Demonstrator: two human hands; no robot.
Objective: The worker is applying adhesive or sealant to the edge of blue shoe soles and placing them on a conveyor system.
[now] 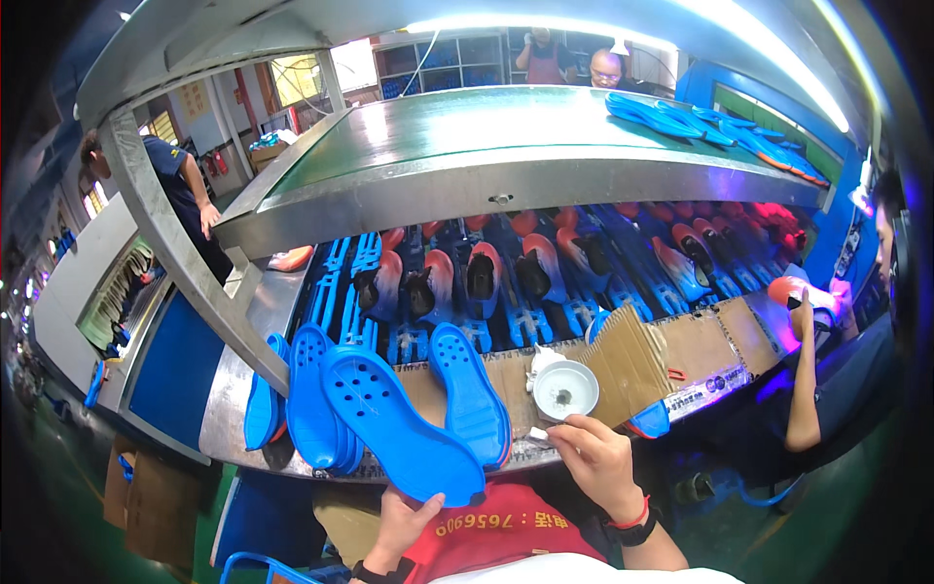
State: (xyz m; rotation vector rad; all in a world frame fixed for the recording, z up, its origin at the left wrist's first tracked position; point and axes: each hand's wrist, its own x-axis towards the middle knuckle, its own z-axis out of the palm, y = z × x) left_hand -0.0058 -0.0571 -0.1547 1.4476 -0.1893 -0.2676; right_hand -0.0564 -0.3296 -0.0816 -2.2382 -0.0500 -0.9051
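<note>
My left hand (407, 524) grips the heel end of a blue shoe sole (404, 419), thumb on top, with the holed forefoot pointing away to the left. My right hand (595, 465) pinches a small white piece (538, 434), too small to name for certain. Just beyond those fingers is a round white bowl (580, 383) with a little dark patch at its bottom. More blue soles lie stacked at the left, with one sole (309, 389) on top. Another sole (469, 389) rests on the bench's cardboard, partly behind the held one.
Rows of orange and white shoes (484, 277) stand on a blue slatted conveyor ahead. Over it runs a green belt (438, 127) carrying blue soles (681, 122). A metal post (180, 234) rises at the left. Folded cardboard (623, 365) stands beside the bowl. A co-worker's hand (800, 316) holds a shoe at right.
</note>
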